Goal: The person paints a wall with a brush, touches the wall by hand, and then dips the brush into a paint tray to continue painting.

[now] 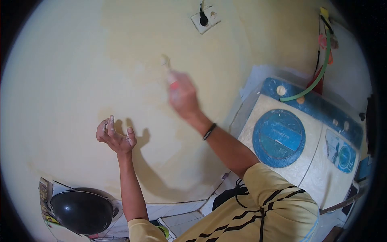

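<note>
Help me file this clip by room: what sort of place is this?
Probably a household laundry or utility corner: there's a washing machine, a green hose running to its top, and a black plug in a wall socket.

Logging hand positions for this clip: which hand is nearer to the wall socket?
The right. The right hand is below and to the left of the wall socket in the picture; the left hand is much lower and farther left.

Your right hand [184, 96] is blurred, and the thin object [167, 65] in it, perhaps a tool, is too smeared to identify. Your shirt [258, 205] runs off the bottom edge, and the washer's [308, 179] lettering [281, 134] is unreadable.
</note>
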